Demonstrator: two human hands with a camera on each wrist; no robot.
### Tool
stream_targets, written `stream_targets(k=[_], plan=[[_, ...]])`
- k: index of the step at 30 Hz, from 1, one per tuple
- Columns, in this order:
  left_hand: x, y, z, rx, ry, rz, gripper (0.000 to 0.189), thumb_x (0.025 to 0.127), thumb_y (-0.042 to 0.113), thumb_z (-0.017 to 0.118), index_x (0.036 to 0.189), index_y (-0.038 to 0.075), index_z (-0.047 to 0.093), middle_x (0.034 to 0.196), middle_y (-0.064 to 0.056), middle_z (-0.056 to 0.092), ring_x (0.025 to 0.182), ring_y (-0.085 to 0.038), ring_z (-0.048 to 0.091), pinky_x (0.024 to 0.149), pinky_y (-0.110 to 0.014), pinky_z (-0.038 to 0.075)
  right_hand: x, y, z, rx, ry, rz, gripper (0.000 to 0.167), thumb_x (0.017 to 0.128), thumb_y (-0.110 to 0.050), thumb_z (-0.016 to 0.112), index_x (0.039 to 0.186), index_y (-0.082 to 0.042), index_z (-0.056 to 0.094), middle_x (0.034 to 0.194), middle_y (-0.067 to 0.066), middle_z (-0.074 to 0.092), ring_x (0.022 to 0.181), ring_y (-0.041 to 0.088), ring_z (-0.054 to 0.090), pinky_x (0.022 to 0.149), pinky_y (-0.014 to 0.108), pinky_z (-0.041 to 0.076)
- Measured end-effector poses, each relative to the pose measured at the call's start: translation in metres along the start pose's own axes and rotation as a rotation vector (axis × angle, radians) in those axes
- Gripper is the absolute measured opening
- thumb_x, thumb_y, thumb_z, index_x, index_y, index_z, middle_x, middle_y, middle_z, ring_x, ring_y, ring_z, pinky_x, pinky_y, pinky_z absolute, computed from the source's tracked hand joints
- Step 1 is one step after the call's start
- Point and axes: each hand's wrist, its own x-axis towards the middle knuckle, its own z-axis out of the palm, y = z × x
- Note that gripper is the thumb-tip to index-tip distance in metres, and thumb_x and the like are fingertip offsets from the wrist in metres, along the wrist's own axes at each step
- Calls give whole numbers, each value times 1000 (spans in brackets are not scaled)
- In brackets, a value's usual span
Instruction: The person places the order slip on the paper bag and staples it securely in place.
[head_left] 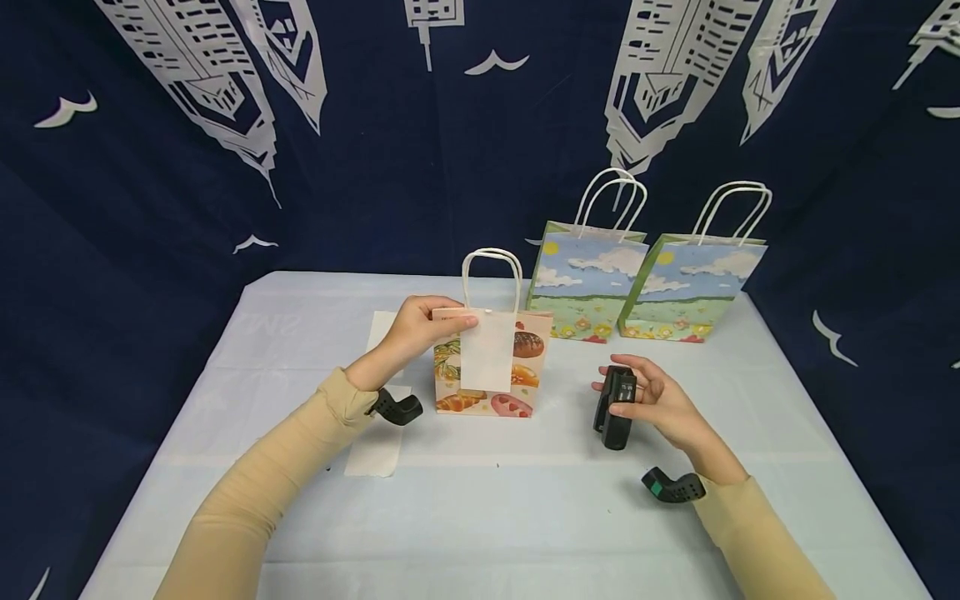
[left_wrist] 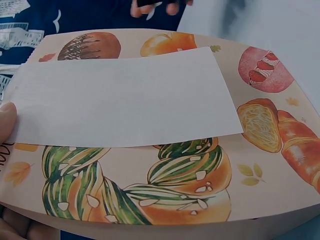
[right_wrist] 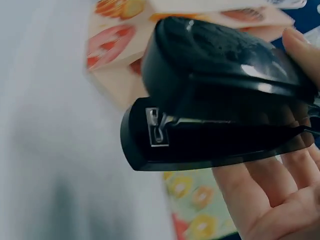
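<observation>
Left hand (head_left: 416,327), center of the head view: fingers bent, bag (head_left: 531,379) pinched at its top edge; thumb laid over the upper left corner of a white card (head_left: 486,358), which is held flat against the bag's front. Right hand (head_left: 667,408), right of center: stapler (head_left: 618,408) grasped between thumb and fingers, well apart from the bag. In the right wrist view the stapler is seen mid-frame, its two arms parted. Bag upright at frame center, printed with breads, white handles raised. Black bands worn at both wrists, beige sleeves beyond. White paper (head_left: 372,454) laid flat left of the bag, partly hidden by the left arm. Two meadow bags, one (head_left: 585,287) and another (head_left: 682,287), stood side by side at upper right. Pale table (head_left: 525,525) backed by a dark blue curtain (head_left: 420,158) printed in white.
</observation>
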Motion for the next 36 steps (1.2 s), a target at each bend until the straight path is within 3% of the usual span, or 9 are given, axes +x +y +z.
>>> stream_targets(k=[5, 9, 13, 17, 23, 26, 36], plan=[[0, 0, 0, -2, -6, 21, 27, 79, 22, 77, 96, 1, 73, 86, -8, 72, 79, -20, 67, 73, -32, 54, 19, -23, 9, -11, -18, -53, 60, 83, 16, 60, 136, 2, 37, 128, 3, 55, 115, 19, 56, 87, 31, 51], [0, 0, 0, -1, -13, 34, 27, 80, 22, 77, 96, 1, 73, 86, -8, 72, 79, -19, 67, 73, -32, 54, 30, -39, 16, -51, 5, -21, 58, 83, 14, 62, 135, 5, 38, 121, 1, 61, 109, 17, 60, 84, 30, 52], [-1, 1, 1, 6, -17, 41, 27, 80, 22, 77, 95, 1, 73, 86, -7, 72, 78, -19, 67, 72, -32, 54, 40, -53, 24, -82, 4, -1, 53, 83, 12, 63, 132, 0, 45, 116, 0, 64, 104, 16, 63, 82, 30, 53], [-1, 1, 1, 4, -16, 38, 27, 79, 23, 77, 95, 2, 73, 86, -7, 72, 78, -20, 67, 72, -32, 54, 52, -66, 34, -88, -16, -55, 50, 83, 11, 64, 129, 1, 47, 118, 2, 63, 106, 16, 62, 84, 30, 52], [-1, 2, 1, 3, -6, 32, 27, 79, 22, 77, 96, 1, 73, 87, -7, 72, 79, -19, 67, 73, -32, 54, 68, -77, 42, -118, -22, -131, 50, 81, 12, 64, 126, -8, 52, 112, 1, 65, 97, 17, 64, 80, 31, 54], [-1, 2, 1, 14, -8, 39, 27, 80, 22, 77, 96, 1, 73, 87, -8, 72, 79, -19, 67, 73, -32, 54, 75, -79, 45, -104, -65, -153, 51, 81, 13, 64, 126, -7, 52, 113, 2, 65, 98, 19, 64, 82, 33, 53], [-2, 1, 0, 12, -17, 49, 28, 81, 22, 76, 98, 0, 72, 89, -8, 72, 81, -20, 68, 75, -33, 54, 92, -93, 62, -150, -70, -102, 53, 79, 7, 71, 126, -1, 48, 113, 3, 64, 98, 20, 64, 80, 34, 54]])
